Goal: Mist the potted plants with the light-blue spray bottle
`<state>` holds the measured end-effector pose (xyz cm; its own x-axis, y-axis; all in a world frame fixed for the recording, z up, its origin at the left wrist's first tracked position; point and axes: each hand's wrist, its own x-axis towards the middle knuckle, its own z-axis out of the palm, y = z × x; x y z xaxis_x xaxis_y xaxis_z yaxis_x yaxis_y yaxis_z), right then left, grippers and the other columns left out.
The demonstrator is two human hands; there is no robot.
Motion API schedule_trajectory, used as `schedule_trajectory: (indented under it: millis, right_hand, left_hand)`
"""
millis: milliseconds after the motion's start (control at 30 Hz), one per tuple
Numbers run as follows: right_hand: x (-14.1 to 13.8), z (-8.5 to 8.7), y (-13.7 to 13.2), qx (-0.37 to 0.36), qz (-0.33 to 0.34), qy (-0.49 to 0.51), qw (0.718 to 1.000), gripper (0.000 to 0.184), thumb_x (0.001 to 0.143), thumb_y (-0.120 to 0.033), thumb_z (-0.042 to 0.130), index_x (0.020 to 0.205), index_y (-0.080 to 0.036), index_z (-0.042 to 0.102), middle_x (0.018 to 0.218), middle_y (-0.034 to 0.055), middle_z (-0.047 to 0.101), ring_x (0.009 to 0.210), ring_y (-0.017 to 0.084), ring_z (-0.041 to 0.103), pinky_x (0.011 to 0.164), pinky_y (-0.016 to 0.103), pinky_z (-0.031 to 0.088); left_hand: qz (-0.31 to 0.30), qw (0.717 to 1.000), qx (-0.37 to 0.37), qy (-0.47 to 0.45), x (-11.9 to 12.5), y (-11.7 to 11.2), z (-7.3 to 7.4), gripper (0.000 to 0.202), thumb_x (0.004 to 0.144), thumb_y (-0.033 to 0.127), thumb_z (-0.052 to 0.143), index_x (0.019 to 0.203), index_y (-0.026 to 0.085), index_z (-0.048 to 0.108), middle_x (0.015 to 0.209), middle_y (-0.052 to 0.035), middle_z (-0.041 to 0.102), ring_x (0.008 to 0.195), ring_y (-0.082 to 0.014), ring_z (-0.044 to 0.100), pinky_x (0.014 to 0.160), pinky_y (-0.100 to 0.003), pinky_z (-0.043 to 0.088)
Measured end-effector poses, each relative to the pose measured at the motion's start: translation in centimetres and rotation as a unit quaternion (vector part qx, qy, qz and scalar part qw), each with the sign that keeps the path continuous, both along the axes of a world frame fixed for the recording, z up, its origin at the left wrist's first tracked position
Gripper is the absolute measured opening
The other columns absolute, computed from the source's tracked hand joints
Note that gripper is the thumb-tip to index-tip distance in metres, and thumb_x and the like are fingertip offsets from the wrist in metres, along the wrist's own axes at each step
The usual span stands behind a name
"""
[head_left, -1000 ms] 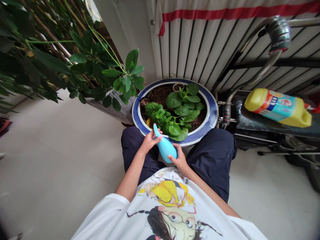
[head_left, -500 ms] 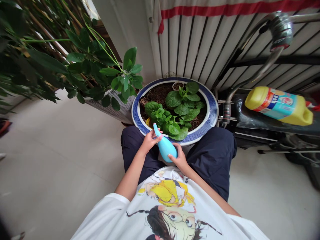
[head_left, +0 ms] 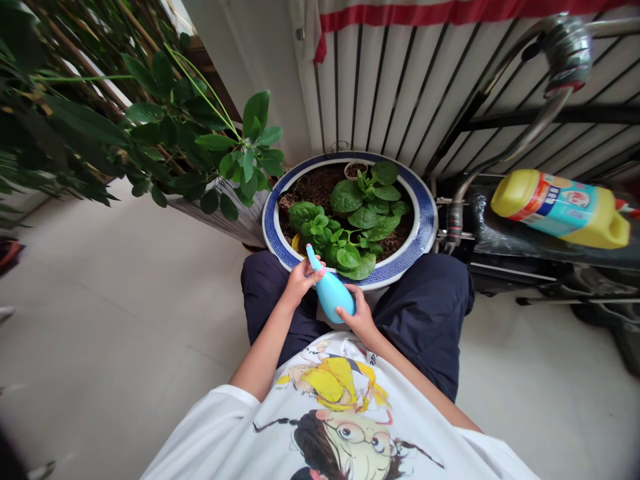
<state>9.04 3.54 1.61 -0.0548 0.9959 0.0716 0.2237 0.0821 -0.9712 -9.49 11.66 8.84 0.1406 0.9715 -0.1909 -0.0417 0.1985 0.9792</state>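
A small blue squeeze bottle [head_left: 330, 291] with a thin nozzle is held in both hands above my lap. My left hand [head_left: 299, 282] pinches its neck near the nozzle. My right hand [head_left: 359, 316] cups the rounded bottom. The nozzle tip points up and away, at the near rim of a round blue-and-white pot [head_left: 424, 223]. Dark soil and broad-leaved green plants [head_left: 353, 220] fill the pot, which stands between my knees.
A large leafy plant [head_left: 150, 133] spreads at the left, reaching toward the pot. To the right stands a parked bike [head_left: 505, 153] with a yellow jug [head_left: 560, 208] lying on its seat. A barred gate with white and red cloth [head_left: 400, 73] is behind. Pale floor tiles [head_left: 125, 313] lie around.
The view has tilted slightly, so everything sits a little higher in the picture. Both hands keep the same hold on the bottle.
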Motion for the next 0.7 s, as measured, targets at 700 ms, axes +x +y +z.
schedule_trajectory:
  millis: [700]
  right_hand:
    - [-0.1, 0.0, 0.3, 0.000, -0.009, -0.007, 1.000, 0.056, 0.078, -0.054, 0.063, 0.122, -0.022, 0.046, 0.117, 0.0104, 0.059, 0.106, 0.029, 0.060, 0.090, 0.043, 0.050]
  left_hand:
    - [0.029, 0.999, -0.040, -0.004, 0.8, 1.2, 0.2, 0.075, 0.057, 0.041, 0.088, 0.119, 0.011, 0.058, 0.123, -0.0193, 0.065, 0.119, -0.0349, 0.059, 0.100, -0.048, 0.047]
